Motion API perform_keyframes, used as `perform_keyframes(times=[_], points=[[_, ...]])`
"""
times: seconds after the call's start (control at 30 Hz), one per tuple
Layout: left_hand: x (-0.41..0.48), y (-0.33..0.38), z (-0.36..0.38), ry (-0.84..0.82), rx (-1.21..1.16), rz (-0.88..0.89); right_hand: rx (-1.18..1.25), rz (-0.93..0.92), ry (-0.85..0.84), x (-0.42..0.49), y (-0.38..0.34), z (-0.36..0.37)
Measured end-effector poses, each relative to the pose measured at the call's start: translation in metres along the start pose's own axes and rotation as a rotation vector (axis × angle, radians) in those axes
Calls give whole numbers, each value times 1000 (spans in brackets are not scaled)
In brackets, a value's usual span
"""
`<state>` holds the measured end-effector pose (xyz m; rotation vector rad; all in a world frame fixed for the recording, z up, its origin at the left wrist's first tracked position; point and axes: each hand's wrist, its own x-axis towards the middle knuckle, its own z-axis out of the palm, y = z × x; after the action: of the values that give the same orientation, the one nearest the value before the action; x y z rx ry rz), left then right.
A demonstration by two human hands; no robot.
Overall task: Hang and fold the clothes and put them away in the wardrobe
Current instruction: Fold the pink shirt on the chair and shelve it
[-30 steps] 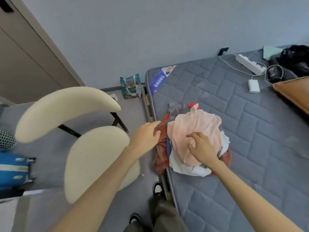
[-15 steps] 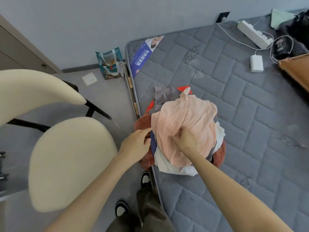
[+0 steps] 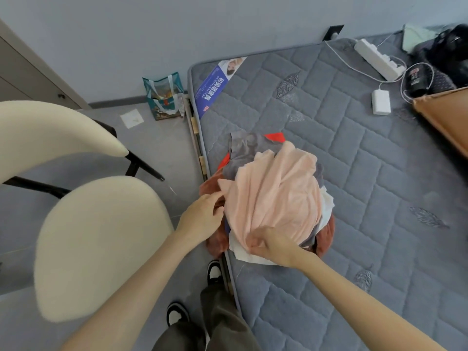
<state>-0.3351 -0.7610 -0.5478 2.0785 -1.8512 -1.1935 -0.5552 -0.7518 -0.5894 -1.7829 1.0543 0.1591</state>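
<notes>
The soft peach-pink fabric garment [image 3: 273, 196] tops the pile of mixed clothes [image 3: 244, 155] at frame centre, on the grey quilted mattress [image 3: 367, 178]. Its lower hem is pinched by the right hand [image 3: 272, 245]; whether the left hand [image 3: 202, 219], at its left edge, grips or merely touches cannot be told. Only this top layer should be lifted clear.

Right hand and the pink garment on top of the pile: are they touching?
Touching. The head view shows the right hand gripping the near edge of the pink garment, with the cloth bunched around its fingers.

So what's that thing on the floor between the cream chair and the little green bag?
A white square sheet lies flat on the floor between the cream chair and the green bag, seen in the head view.
</notes>
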Motion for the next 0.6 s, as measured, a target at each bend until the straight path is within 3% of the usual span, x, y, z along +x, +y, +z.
perform_keyframes(times=[0.1, 0.23, 0.3, 0.47, 0.6], points=[[14, 8, 14, -77, -22, 21, 52, 167, 121, -7, 17, -2], [44, 21, 40, -130, -8, 33, 150, 296, 624, -9, 36, -28], [63, 23, 53, -126, 9, 35, 159, 396, 749, -4, 47, -42], [102, 24, 85, -119, -65, -74, 356, 624, 710, 22, 72, -59], [112, 21, 102, 39, -26, -43, 345, 578, 708, 32, 76, -55]])
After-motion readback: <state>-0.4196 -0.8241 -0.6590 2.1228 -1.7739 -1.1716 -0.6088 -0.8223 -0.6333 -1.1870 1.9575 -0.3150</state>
